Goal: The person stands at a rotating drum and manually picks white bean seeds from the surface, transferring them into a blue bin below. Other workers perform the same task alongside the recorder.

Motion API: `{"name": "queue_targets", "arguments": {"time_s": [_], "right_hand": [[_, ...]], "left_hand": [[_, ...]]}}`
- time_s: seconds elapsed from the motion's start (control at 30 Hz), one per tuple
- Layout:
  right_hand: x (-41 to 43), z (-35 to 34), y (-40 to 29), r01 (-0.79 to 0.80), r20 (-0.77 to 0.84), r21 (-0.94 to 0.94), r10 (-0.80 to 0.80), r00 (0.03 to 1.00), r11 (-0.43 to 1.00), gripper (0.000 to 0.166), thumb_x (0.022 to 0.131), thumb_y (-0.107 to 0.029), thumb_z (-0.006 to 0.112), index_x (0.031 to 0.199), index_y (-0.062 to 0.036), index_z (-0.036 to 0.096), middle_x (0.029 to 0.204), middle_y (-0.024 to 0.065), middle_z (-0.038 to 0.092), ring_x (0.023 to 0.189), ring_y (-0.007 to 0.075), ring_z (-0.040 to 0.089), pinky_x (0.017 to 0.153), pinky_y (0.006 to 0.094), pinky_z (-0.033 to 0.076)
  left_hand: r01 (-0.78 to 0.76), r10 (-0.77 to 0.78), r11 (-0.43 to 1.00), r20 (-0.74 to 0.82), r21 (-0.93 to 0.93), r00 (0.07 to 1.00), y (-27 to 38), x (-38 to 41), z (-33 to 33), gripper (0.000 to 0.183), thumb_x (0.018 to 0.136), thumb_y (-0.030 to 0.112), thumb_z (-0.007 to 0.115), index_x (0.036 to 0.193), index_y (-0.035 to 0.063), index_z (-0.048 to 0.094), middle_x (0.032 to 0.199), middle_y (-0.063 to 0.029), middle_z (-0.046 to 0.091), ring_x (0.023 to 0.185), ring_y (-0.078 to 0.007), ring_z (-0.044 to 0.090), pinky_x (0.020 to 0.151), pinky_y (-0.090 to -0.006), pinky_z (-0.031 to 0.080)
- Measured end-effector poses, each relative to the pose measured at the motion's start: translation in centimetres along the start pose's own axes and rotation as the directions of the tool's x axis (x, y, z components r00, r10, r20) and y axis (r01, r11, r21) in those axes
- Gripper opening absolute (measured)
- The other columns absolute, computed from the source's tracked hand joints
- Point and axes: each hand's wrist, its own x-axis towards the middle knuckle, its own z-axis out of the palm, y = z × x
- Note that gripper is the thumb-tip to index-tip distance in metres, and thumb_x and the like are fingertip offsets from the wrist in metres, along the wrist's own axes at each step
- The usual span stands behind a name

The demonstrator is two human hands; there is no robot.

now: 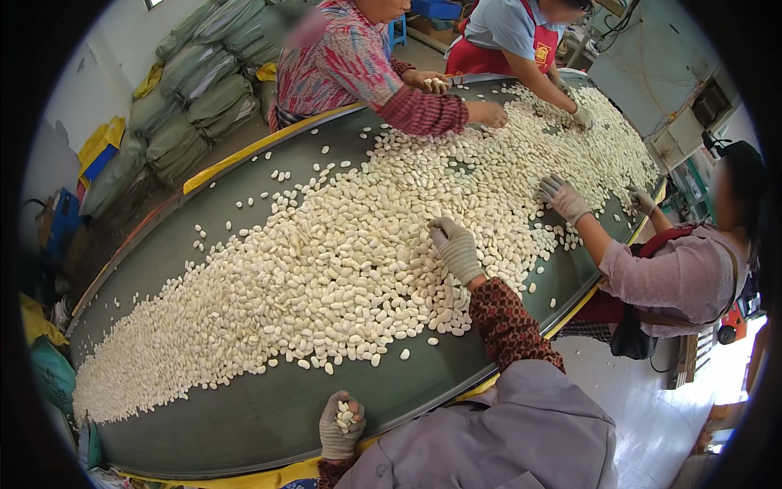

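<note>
A thick spread of white beans [317, 263] covers the middle of a dark green conveyor belt [244, 422]. My left hand [342, 425], in a striped knit glove, is cupped palm up by the belt's near edge. Several white beans [345, 415] lie in its palm, held by the curled fingers. Over the bean layer reaches my right hand [457, 249], gloved alike, its fingers pointing down at the beans. Its fingertips touch or hover just over them; whether a bean is between them is hidden.
Across the belt, a co-worker's bare hand [489, 114] reaches to the beans. Another's gloved hand [580, 115] works at the far end, and to my right a third co-worker's gloved hand [565, 198] rests on them. Stacked woven sacks [201, 91] stand behind the yellow-edged rim [269, 143].
</note>
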Motion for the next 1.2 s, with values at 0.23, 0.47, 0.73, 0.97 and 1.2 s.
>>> {"name": "queue_targets", "arguments": {"time_s": [0.23, 0.47, 0.73, 0.97, 1.2], "right_hand": [[9.6, 1.5, -2.5, 0.083, -0.12, -0.342, -0.131, 0.984, 0.936, 0.028, 0.096, -0.026, 0.061, 0.116, -0.0074, 0.067, 0.103, 0.018, 0.071, 0.088, 0.0351, 0.069, 0.083, 0.0421, 0.054], [4.4, 5.2, -2.2, 0.184, 0.071, -0.712, -0.192, 0.979, 0.677, 0.031, 0.091, -0.033, 0.064, 0.117, -0.0164, 0.066, 0.132, 0.0075, 0.057, 0.125, 0.0315, 0.049, 0.109, 0.0563, 0.034], [-5.1, 6.3, -7.3, 0.399, 0.183, -0.492, -0.356, 0.916, 0.774, 0.02, 0.091, -0.027, 0.066, 0.101, -0.009, 0.068, 0.1, 0.0129, 0.067, 0.088, 0.031, 0.064, 0.08, 0.0434, 0.051], [-2.6, 15.8, -7.4, 0.598, 0.351, -0.514, -0.486, 0.801, 0.614, 0.016, 0.09, -0.016, 0.062, 0.102, -0.0061, 0.065, 0.103, 0.0164, 0.065, 0.093, 0.0347, 0.064, 0.078, 0.045, 0.054], [-4.7, 16.3, -7.3, 0.153, 0.317, 0.029, -0.154, 0.936, 0.988, 0.025, 0.089, -0.007, 0.054, 0.107, -0.0048, 0.07, 0.083, 0.0159, 0.07, 0.073, 0.0257, 0.066, 0.07, 0.0363, 0.054]], "left_hand": [[0.024, -0.024, 0.999, -0.015, 0.025, 1.0, 1.7, -0.9, -1.3, 0.03, 0.106, 0.033, 0.047, 0.11, 0.0084, 0.063, 0.084, -0.011, 0.064, 0.069, -0.0205, 0.056, 0.045, -0.0256, 0.043], [0.014, -0.014, 1.0, 0.023, 0.009, 1.0, 3.3, -2.0, -2.1, 0.027, 0.106, 0.032, 0.049, 0.11, 0.0083, 0.063, 0.086, -0.0115, 0.065, 0.072, -0.0207, 0.058, 0.047, -0.0252, 0.044], [0.009, -0.005, 0.998, -0.055, 0.069, 0.998, 4.8, -3.2, -2.3, 0.024, 0.104, 0.028, 0.053, 0.111, 0.0058, 0.062, 0.082, -0.0104, 0.063, 0.068, -0.0181, 0.057, 0.046, -0.0238, 0.041], [-0.012, 0.012, 0.998, -0.012, 0.065, 1.0, 6.2, -3.9, -2.9, 0.024, 0.103, 0.027, 0.054, 0.111, 0.0057, 0.062, 0.081, -0.0109, 0.062, 0.068, -0.0186, 0.057, 0.049, -0.0248, 0.042], [-0.033, 0.034, 0.998, -0.021, 0.048, 0.999, 7.6, -5.4, -4.0, 0.024, 0.101, 0.027, 0.057, 0.109, 0.0053, 0.063, 0.081, -0.0118, 0.063, 0.067, -0.0184, 0.058, 0.047, -0.0246, 0.041]]}}
